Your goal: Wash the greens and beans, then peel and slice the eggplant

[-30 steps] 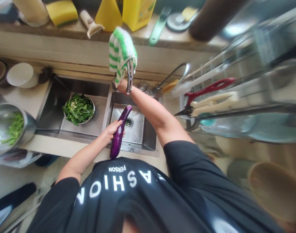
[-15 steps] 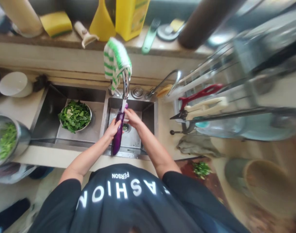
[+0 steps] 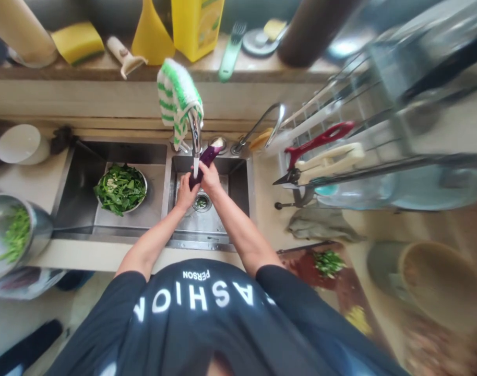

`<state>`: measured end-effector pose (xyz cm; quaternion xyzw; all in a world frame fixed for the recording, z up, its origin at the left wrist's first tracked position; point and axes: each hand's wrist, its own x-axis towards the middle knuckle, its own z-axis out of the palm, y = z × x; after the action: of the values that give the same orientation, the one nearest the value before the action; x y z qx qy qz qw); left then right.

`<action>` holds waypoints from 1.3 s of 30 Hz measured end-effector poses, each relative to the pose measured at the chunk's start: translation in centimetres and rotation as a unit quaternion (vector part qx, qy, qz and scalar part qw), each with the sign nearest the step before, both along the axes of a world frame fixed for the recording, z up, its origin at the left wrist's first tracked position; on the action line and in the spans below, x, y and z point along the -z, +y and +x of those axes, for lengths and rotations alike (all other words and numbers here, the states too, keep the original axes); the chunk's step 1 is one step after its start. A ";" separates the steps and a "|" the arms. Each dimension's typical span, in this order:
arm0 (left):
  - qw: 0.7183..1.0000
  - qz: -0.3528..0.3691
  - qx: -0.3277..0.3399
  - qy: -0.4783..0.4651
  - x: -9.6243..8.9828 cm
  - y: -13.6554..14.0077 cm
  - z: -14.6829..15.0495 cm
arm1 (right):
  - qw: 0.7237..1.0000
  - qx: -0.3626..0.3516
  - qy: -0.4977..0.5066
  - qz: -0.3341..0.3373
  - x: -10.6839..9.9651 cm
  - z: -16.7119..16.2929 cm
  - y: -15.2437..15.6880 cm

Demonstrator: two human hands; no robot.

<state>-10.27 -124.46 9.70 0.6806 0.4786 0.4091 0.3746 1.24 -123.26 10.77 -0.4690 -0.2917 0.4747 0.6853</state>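
Note:
A long purple eggplant (image 3: 210, 155) is held slantwise under the faucet (image 3: 195, 133), its pale cut end pointing up to the right. Water runs from the spout onto it. My left hand (image 3: 187, 192) is closed around its lower end. My right hand (image 3: 210, 178) grips it near the middle, and the fingers partly hide the purple skin. Both hands are over the right basin (image 3: 218, 230), above the drain (image 3: 201, 202), which has green scraps in it. A green-and-white striped cloth (image 3: 179, 94) drapes over the faucet.
In the left basin (image 3: 152, 175) stands a bowl of leafy greens (image 3: 121, 189). A metal pot (image 3: 38, 230) with green pieces is at the left edge. On the right are a dish rack (image 3: 340, 180) holding red-handled scissors (image 3: 320, 143) and a cutting board (image 3: 340, 284) with chopped greens.
The eggplant has turned from nearly upright, hanging toward me, to a slant with its pale end up and right. My right hand has closed on it. The view has shifted slightly.

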 end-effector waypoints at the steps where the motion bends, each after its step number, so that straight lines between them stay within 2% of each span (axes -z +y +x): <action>1: 1.000 -0.009 0.004 0.016 0.2 -0.4 -0.4 | 1.000 0.022 0.015 -0.001 -0.1 0.4 0.0; 3: 0.998 -0.040 0.011 0.057 0.7 -1.4 -1.4 | 0.996 0.068 0.056 0.009 -0.3 1.3 -0.1; 6: 0.991 -0.080 0.049 0.100 1.0 -3.5 -3.2 | 0.995 0.054 0.081 0.023 -0.2 2.3 -0.5; 8: 0.984 -0.131 0.089 0.082 1.0 -5.0 -4.3 | 0.995 0.011 0.093 0.027 0.2 2.4 -1.0; 11: 0.966 -0.226 0.128 0.005 1.0 -6.4 -5.1 | 0.990 -0.088 0.112 0.006 0.9 1.1 -2.2; 13: 0.956 -0.264 0.115 -0.051 0.9 -6.6 -4.9 | 0.979 -0.161 0.125 -0.024 1.3 0.0 -3.0; 16: 0.951 -0.288 0.048 -0.098 0.4 -5.6 -4.0 | 0.964 -0.233 0.111 -0.065 1.5 -0.7 -3.9; 19: 0.954 -0.277 0.021 -0.111 -0.7 -3.8 -3.1 | 0.963 -0.254 0.061 -0.066 1.4 0.1 -4.2; 23: 0.958 -0.231 0.077 -0.154 -1.9 -1.9 -0.9 | 0.956 -0.294 -0.007 -0.018 1.8 1.7 -4.7; 27: 0.959 -0.191 0.034 -0.207 -2.2 -1.1 2.6 | 0.953 -0.293 -0.083 0.000 3.3 2.4 -5.6; 30: 0.958 -0.193 0.025 -0.212 -2.5 -0.2 4.6 | 0.957 -0.272 -0.100 0.001 4.1 2.8 -5.9; 32: 0.960 -0.165 0.005 -0.226 -3.0 1.0 5.3 | 0.967 -0.241 -0.084 0.001 4.1 3.1 -5.7; 36: 0.971 -0.087 -0.046 -0.218 -5.2 4.0 5.1 | 0.981 -0.176 -0.077 0.030 3.5 3.0 -4.7; 39: 0.980 -0.106 -0.053 -0.160 -7.1 5.0 4.7 | 0.983 -0.133 -0.119 0.048 3.6 2.6 -4.1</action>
<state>-5.60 -119.44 16.81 0.5365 0.4881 0.4791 0.4944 3.84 -127.32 7.18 -0.4459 -0.4531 0.4883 0.5979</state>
